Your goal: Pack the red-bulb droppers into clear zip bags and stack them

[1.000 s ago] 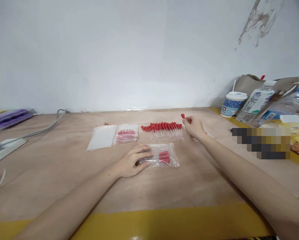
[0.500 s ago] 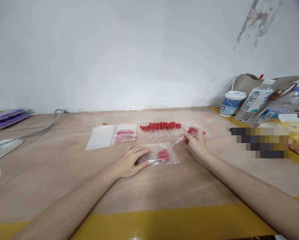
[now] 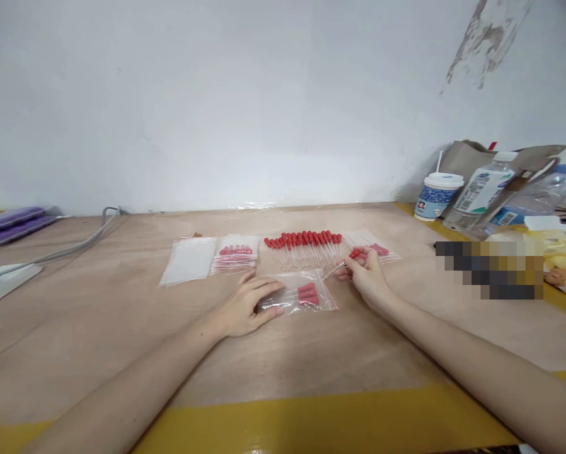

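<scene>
A clear zip bag (image 3: 327,299) lies flat in front of me. Three droppers with red bulbs (image 3: 307,294) show inside it, thin tubes pointing left. Over the bag's left end rests my left hand (image 3: 249,306), thumb and fingers spread apart and pressing on the plastic. Pinched in my right hand (image 3: 369,275) is another dropper (image 3: 355,253), held by its red bulb, its glass tip slanting down-left close to the bag's right, zip end. Behind the bag, a row of loose droppers (image 3: 306,238) lies with bulbs facing away.
Left of the row are a stack of filled bags (image 3: 236,250) and flat bags (image 3: 188,260). Another bag with red bulbs (image 3: 380,250) lies behind my right hand. A paper cup (image 3: 438,197) and plastic bottle (image 3: 484,192) stand right; a power strip (image 3: 11,284) and cable are left.
My right hand has moved slightly down and left with the dropper, bringing its tip close to the bag's zip end. My left hand stays on the bag.
</scene>
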Demonstrator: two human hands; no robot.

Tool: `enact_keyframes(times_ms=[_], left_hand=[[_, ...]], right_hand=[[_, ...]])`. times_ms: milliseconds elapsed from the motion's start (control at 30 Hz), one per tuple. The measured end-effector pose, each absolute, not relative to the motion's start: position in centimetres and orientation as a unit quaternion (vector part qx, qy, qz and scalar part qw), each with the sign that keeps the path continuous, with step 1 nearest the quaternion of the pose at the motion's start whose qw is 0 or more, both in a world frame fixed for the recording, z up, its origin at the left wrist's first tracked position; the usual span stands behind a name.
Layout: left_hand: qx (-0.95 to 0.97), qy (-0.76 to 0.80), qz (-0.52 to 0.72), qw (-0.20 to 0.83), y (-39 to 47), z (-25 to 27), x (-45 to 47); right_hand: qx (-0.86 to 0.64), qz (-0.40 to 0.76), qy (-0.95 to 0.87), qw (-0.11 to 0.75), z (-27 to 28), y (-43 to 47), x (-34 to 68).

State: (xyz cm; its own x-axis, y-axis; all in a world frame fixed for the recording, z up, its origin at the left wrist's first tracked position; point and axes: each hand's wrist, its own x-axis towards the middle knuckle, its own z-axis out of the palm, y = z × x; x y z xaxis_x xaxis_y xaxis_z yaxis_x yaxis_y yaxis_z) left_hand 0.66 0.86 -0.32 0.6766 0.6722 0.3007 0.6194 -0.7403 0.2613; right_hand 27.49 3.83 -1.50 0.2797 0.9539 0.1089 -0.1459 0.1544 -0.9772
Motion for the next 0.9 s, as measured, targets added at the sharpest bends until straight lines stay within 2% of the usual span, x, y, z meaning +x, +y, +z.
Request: enact_keyframes(times_ms=[133, 267, 433, 600, 900], left_hand=[[0.913, 0.356, 0.189, 0.069, 0.9, -0.3, 0.6], [0.913, 0.35, 0.197, 0.074, 1.0, -0.4, 0.7], [0.913, 0.347, 0.199, 0.083, 1.1, -0.6, 0.6], [0.913, 0.344, 0.201, 0.087, 1.1, -0.5, 0.5], [0.914, 0.344, 0.197, 0.09, 1.1, -0.4, 0.7]], right_hand=[[-0.474, 0.432, -0.411, 0.647, -1.4, 3.9, 27.5], [-0.454, 0.511, -0.363, 0.634, -1.3, 3.4, 26.8], [-0.457, 0.549, -0.465, 0.523, -1.6, 2.9, 26.8], [-0.415, 0.472, -0.68, 0.378, -2.3, 4.3, 28.7], [-0.379, 0.331, -0.786, 0.36, -1.8, 5.1, 28.3]])
